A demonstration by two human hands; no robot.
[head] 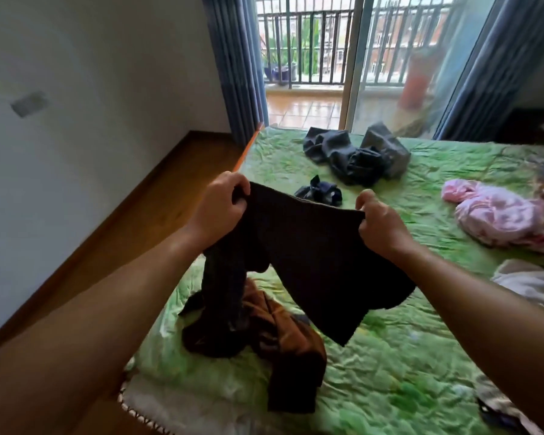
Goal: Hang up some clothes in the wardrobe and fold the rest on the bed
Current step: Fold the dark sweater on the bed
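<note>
Early days, by the look of it. The left hand [223, 202] and right hand [379, 219] each pinch a top corner of one dark garment [311, 255], fingers curled on the hem, stretching it above the near left of the bed [405, 372]. Nothing looks folded and no wardrobe shows. Six items lie crumpled: brown garment [283, 334] near, grey pile [358, 155] far, navy scrap [319, 193], pink bundle [490, 211], pale cloth [528, 281] and dark piece [496, 400] on the right.

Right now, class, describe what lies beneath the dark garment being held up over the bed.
A crumpled brown garment lies on the green bedspread beneath the dark garment. One hanging leg covers part of the brown one, so what lies there is hidden.
</note>
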